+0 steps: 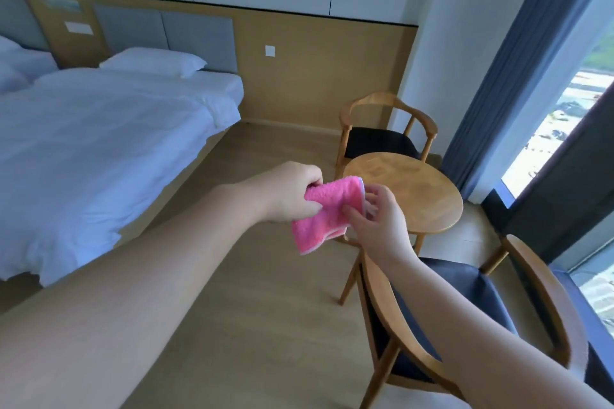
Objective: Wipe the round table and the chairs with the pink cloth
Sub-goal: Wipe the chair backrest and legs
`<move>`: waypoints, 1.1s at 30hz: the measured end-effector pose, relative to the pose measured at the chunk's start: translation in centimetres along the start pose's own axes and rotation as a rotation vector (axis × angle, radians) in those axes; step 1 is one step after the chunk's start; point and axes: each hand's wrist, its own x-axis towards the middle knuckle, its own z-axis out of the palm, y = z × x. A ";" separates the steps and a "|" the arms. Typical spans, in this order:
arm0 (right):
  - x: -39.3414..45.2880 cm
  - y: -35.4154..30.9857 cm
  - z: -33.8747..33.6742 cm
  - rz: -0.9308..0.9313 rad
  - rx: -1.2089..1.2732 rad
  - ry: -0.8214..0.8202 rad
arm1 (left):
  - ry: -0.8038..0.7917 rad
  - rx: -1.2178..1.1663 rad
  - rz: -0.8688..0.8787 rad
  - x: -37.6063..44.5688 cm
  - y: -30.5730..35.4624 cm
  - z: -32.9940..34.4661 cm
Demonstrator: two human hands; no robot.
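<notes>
two wooden chairs stand at the round table (403, 196), the near chair (465, 319) just beside its front edge and the far chair (385, 129) behind it, with a bed (99, 129) well apart at left and open floor (265, 309) between. the pink cloth (329, 214) hangs in the air in front of the table's left edge. the left hand (285, 192) grips its upper left part and the right hand (378, 219) pinches its right edge.
</notes>
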 end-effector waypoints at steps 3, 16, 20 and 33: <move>3.2 0.2 0.6 0.061 -0.075 0.220 | 0.101 0.000 0.002 3.7 -0.3 -0.5; 19.8 3.0 1.7 0.330 0.995 0.005 | -0.262 -0.170 0.108 24.8 -2.7 0.4; 24.3 4.4 1.4 0.443 1.091 0.052 | -0.422 -0.051 0.183 29.7 -5.2 -0.1; 32.5 11.1 8.0 0.620 0.807 0.316 | -0.448 0.230 0.682 45.4 -15.7 3.4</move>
